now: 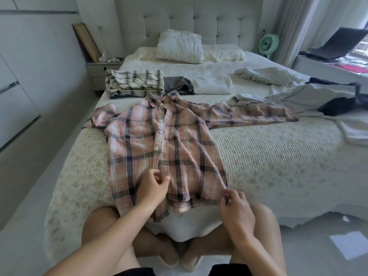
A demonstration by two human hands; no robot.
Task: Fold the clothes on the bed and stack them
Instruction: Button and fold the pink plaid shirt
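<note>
No readable writing or labels. Folded plaid stack [135,82] far left near bed [268,156] edge. Pink plaid shirt [163,140] flat, mid-bed. Left hand [152,185] pinches placket near hem; right hand [236,209] seemingly pinches hem corner. Unfolded clothes [294,94] right; bare bedspread between.

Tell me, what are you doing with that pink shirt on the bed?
A person is getting the pink plaid shirt ready to fold. It lies spread out, front up, on the bed. The left hand pinches the button strip near the hem, and the right hand grips the hem's corner. A folded plaid shirt, something grey and a white piece sit behind it. More unfolded clothes wait on the right.
</note>
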